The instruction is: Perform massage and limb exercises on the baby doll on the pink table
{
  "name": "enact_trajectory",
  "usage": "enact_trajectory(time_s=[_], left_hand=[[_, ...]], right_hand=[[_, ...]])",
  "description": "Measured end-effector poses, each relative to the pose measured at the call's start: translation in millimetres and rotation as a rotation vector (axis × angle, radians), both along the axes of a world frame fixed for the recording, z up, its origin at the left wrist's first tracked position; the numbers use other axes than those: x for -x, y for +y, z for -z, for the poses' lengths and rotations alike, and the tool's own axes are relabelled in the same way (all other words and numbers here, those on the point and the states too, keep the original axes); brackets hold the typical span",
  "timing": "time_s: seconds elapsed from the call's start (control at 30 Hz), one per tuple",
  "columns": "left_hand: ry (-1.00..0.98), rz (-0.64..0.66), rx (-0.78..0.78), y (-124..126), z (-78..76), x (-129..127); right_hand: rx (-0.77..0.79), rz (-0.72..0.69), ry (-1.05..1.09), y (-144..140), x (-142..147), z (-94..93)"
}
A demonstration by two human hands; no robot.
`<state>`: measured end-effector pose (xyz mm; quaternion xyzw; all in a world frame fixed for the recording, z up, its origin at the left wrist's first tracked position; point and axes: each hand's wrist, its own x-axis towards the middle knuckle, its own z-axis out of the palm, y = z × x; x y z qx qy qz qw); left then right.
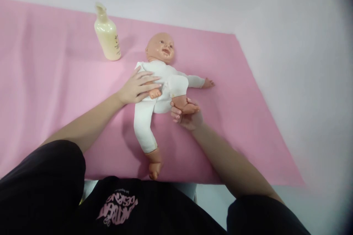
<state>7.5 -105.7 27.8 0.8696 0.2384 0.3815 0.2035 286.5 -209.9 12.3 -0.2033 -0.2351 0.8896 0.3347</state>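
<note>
Plastic doll (162, 80) in soft white cloth; right hand (187, 115) cups foot.

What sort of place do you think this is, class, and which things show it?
Probably a baby-care practice station: a baby doll lies on a pink mat beside a cream lotion bottle, against a plain white surface.

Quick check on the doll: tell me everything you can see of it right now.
The doll lies face up on the pink sheet, its bald, smiling plastic-looking head towards the wall. It wears a white cloth suit; hands and feet are bare. One leg stretches straight towards the person, the other is bent up, its foot held by the right hand. The left hand rests flat on its torso. One arm points outward.
</note>
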Motion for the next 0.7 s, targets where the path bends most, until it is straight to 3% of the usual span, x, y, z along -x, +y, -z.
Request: enact_trajectory(time_s=[0.23, 0.33, 0.47, 0.6, 0.7], left_hand=[[0.026, -0.004, -0.025, -1, -2.1, -1], [-0.033, -0.043, -0.006, -2, 2.2, 1], [-0.370, -0.232, 0.114, 4, 10.3, 6], [-0.788, -0.398, 0.208, 28, 15.2, 21], [-0.801, -0.397, 0.297, 42, 16.5, 37]], right_hand=[[-0.016, 0.017, -0.062, 4, 2, 3.2], [-0.073, -0.065, -0.025, 0, 2, 3.0], [-0.246, -0.358, 0.137, -7, 3, 0.2], [-0.344, -0.875, 0.244, -10, 8, -4.1], [-0.417, -1.130, 0.157, -7, 15, -8.2]])
